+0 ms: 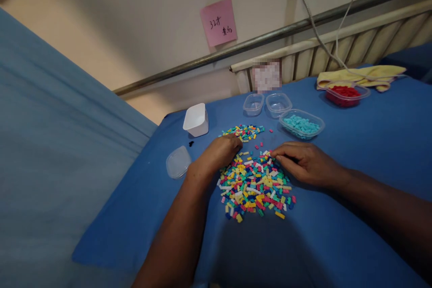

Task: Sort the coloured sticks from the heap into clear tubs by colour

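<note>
Head view: pink note [218,22] reads "32"; I cannot tell if left hand [222,149] or right hand [305,162] has bricks [254,182] in grip.

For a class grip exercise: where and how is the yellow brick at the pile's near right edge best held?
Probably pinch the yellow brick by the middle of its long sides, from above and the near side, with the right hand. It lies flat and looks longer than wide; its near side faces bare cloth, while the pile lies beyond its far side.
</note>
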Tool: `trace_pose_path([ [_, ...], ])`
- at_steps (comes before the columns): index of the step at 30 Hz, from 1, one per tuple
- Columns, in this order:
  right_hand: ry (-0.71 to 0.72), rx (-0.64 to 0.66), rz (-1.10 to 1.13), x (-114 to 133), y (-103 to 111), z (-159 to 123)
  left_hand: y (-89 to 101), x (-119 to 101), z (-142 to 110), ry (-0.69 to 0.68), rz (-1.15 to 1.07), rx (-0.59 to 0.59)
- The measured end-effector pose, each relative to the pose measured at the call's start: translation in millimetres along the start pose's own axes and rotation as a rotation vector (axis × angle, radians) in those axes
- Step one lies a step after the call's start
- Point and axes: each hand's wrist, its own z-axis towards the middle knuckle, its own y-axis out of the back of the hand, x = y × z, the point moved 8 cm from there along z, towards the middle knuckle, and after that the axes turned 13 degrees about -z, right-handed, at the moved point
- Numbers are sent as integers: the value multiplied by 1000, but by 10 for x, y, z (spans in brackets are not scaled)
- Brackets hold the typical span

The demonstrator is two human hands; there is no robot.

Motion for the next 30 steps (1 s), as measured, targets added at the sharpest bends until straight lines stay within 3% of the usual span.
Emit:
trace_pose_path([
  [4,71,22,-32,130,-11,-12,-27,-59,12,-6,45,38],
  [10,304,99,-110,548,-35,-67,-43,12,86,73,85,21],
  [15,391,148,-111,808,-110,-133,-33,27,145,73,-27,-4],
  [19,399,155,-120,833,-163,-145,25,-267,233,-67,-184,-9],
  [23,374,139,-142,738,-152,-136,11,-552,335,-178,-141,59],
  [27,360,152,-153,691,-137,-134,-116,-592,367,-170,-105,196],
  [30,355,157,-150,697,-129,-133,-135,-575,355,-156,-87,192],
])
